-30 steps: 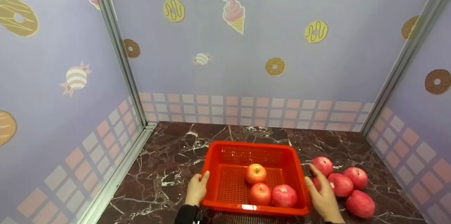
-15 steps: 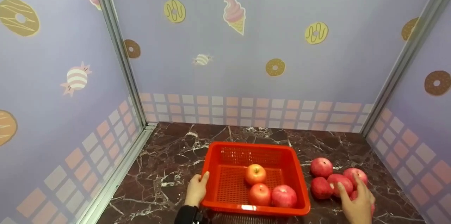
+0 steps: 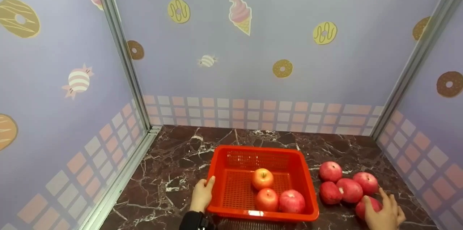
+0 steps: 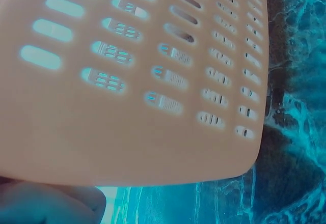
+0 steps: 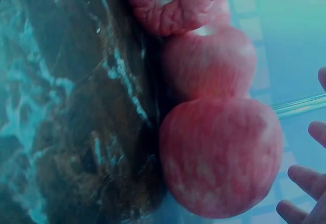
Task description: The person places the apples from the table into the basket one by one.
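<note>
Bright, even light, bluish wrist views

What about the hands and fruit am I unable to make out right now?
Head view: the right hand covers part of the nearest apple, so contact is unclear.
Right wrist view: the right edge cuts off most of that hand.
Right wrist view: a back apple is mostly hidden behind other apples.
Left wrist view: the frame's edges cut off most of the left hand at the red basket.
</note>
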A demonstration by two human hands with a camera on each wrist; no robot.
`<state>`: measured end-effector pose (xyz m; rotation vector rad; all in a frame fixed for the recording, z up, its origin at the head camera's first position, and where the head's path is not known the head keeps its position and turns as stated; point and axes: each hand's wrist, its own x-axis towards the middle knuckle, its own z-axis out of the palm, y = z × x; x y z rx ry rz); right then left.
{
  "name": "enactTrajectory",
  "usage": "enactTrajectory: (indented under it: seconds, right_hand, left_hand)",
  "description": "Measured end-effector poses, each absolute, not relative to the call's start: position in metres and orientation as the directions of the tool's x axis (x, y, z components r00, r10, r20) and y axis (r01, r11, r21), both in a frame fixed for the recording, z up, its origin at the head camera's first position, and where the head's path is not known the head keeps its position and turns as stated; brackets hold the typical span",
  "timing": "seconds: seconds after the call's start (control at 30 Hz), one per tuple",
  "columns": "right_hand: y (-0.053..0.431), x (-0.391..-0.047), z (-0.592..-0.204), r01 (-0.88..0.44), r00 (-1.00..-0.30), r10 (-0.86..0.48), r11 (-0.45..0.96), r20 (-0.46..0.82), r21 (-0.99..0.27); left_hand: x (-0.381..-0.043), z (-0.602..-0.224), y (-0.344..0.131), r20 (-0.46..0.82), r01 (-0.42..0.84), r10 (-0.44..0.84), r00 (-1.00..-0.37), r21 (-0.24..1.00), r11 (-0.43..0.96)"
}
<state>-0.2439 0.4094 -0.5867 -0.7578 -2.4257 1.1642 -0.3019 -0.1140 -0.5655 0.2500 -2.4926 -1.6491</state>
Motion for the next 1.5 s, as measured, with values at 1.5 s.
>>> enactTrajectory:
  seconds: [1.5]
  right_hand:
    - [0.419, -0.256, -0.616, 0.347, -0.83, 0.555, 0.593, 0.057, -0.726]
  left_hand:
    - [-0.305, -0.566, -0.115, -0.005, -0.084, -0.208, -0.978, 0.924, 0.372]
